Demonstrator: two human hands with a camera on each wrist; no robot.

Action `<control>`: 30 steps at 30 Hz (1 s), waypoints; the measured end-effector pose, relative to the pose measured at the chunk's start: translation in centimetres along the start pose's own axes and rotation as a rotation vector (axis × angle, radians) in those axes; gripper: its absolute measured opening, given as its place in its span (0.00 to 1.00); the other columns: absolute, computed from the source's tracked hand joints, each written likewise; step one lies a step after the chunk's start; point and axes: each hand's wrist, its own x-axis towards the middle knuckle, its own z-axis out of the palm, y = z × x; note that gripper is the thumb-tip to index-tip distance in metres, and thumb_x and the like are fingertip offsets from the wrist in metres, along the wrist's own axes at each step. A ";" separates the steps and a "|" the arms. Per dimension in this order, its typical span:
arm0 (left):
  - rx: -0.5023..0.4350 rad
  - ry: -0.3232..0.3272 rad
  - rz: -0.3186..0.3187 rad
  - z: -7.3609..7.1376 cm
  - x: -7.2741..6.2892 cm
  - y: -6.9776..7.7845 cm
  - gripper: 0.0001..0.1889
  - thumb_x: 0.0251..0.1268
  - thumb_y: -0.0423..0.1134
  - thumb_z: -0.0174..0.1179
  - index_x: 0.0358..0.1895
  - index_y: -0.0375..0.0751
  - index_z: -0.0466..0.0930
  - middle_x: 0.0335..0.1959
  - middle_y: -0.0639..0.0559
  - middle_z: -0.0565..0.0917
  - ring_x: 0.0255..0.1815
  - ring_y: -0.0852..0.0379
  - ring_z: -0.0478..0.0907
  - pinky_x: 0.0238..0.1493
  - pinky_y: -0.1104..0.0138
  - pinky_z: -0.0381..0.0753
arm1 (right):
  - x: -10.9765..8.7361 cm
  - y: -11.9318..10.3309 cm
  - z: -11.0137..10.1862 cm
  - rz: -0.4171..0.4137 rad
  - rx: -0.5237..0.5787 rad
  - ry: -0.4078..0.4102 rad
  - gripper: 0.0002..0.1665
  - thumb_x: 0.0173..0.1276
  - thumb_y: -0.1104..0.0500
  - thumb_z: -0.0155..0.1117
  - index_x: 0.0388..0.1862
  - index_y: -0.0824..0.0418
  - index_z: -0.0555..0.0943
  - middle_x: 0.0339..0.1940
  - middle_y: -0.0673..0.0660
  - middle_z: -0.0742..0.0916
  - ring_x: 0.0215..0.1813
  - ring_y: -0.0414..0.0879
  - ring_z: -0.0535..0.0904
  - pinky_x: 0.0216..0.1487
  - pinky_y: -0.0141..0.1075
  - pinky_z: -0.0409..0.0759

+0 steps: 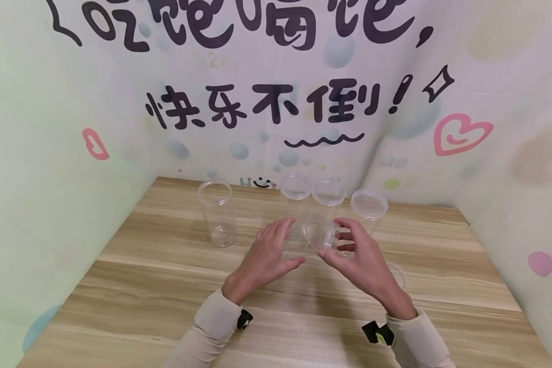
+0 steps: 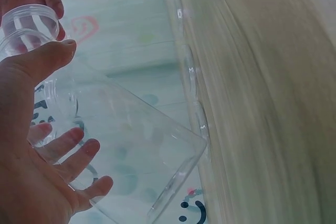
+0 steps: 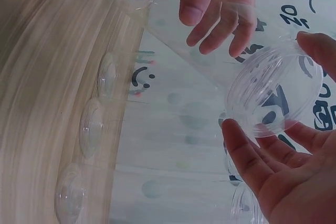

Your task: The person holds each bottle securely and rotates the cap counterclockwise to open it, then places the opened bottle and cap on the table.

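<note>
A clear plastic jar lies tilted between the two hands, its base toward the left. My left hand holds its body, thumb at the near side and fingers across the far side, showing through the clear wall in the left wrist view. At the right end, my right hand grips the clear round lid end between thumb and fingertips. Behind the hands stand three clear lidded jars, the left one, the middle one and the right one.
Another clear jar stands apart at the back left of the wooden table. A clear round rim shows on the table beside the right wrist. A printed cloth wall rises close behind the jars, with side walls at left and right.
</note>
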 end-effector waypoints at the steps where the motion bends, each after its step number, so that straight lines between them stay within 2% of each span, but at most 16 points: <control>1: -0.005 0.001 -0.001 0.0 0.0 0.0 0.45 0.50 0.51 0.76 0.68 0.36 0.64 0.62 0.44 0.76 0.65 0.47 0.73 0.64 0.48 0.72 | 0.0 0.0 0.0 -0.001 0.000 -0.001 0.42 0.58 0.54 0.77 0.67 0.61 0.68 0.56 0.63 0.82 0.52 0.56 0.84 0.48 0.45 0.84; 8: -0.028 -0.003 -0.018 -0.1 0.0 -0.2 0.45 0.51 0.51 0.76 0.69 0.35 0.64 0.63 0.43 0.75 0.66 0.47 0.72 0.65 0.47 0.71 | -0.1 0.4 -0.2 -0.005 0.004 -0.007 0.43 0.58 0.53 0.77 0.67 0.62 0.67 0.59 0.63 0.81 0.52 0.58 0.84 0.48 0.47 0.84; 13: -0.058 0.007 -0.053 -0.1 0.0 -0.5 0.45 0.51 0.51 0.76 0.69 0.35 0.64 0.63 0.43 0.75 0.66 0.47 0.71 0.65 0.47 0.71 | -0.2 0.8 -0.4 -0.008 0.001 -0.006 0.43 0.58 0.52 0.77 0.68 0.63 0.68 0.60 0.62 0.80 0.53 0.59 0.83 0.48 0.48 0.84; 21: -0.079 0.076 -0.104 0.0 0.3 -1.2 0.47 0.46 0.49 0.78 0.67 0.33 0.64 0.60 0.40 0.76 0.62 0.44 0.74 0.62 0.45 0.72 | -0.4 1.9 -0.7 0.040 -0.030 -0.017 0.44 0.57 0.50 0.77 0.68 0.63 0.68 0.60 0.62 0.80 0.55 0.57 0.82 0.49 0.47 0.84; 25: -0.112 0.090 -0.156 0.0 0.4 -1.6 0.48 0.47 0.48 0.78 0.69 0.33 0.62 0.63 0.40 0.75 0.64 0.44 0.73 0.64 0.45 0.70 | -0.8 2.8 -1.1 0.058 -0.047 -0.024 0.45 0.57 0.50 0.77 0.68 0.62 0.67 0.62 0.62 0.79 0.55 0.57 0.82 0.50 0.46 0.83; 30: -0.143 0.112 -0.192 0.1 0.4 -2.1 0.48 0.49 0.49 0.77 0.70 0.35 0.61 0.63 0.40 0.74 0.63 0.42 0.73 0.64 0.44 0.70 | -1.2 3.7 -1.5 0.073 -0.060 -0.025 0.45 0.57 0.51 0.78 0.68 0.64 0.67 0.63 0.63 0.78 0.56 0.59 0.81 0.50 0.46 0.83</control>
